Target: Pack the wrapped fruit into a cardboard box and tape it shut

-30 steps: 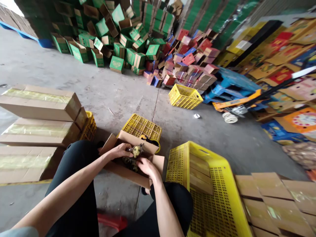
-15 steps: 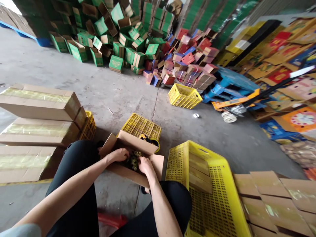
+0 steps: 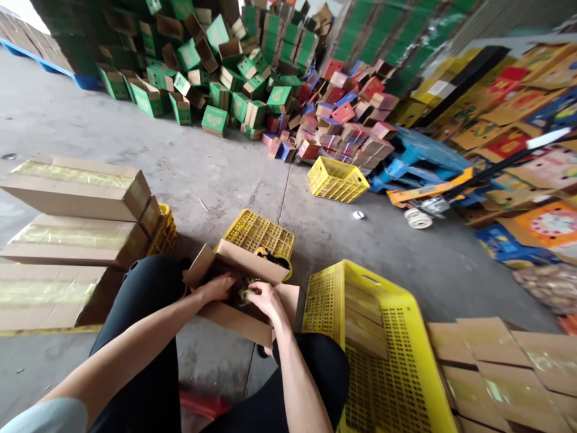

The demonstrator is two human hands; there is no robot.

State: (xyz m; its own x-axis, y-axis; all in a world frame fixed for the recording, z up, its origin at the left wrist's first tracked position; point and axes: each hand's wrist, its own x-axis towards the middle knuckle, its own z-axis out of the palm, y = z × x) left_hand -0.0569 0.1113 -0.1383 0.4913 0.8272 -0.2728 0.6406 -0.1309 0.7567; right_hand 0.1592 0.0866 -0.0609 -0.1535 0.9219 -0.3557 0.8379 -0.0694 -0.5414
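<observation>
An open cardboard box [image 3: 255,261] stands between my knees with its flaps up. My left hand [image 3: 220,287] reaches in at the left, its fingers curled down; what they hold, if anything, is hidden. On the right side, my right hand [image 3: 265,298] pinches a small mottled green-and-yellow thing [image 3: 246,293], too blurred to name. The bottom of the box is dark. Just behind the box lies a yellow-and-black item [image 3: 276,258] beside an upturned yellow crate [image 3: 261,231].
Taped cartons [image 3: 74,186] are stacked at my left. A large yellow crate [image 3: 406,307] holding cartons is close on my right, with more cartons [image 3: 500,361] beyond. Farther off are a small yellow crate [image 3: 336,180], a pallet jack [image 3: 428,195] and heaped green boxes [image 3: 214,120].
My right hand has lifted slightly and turned inward, now covering more of the mottled thing. My left hand has moved little. The view has shifted slightly.
</observation>
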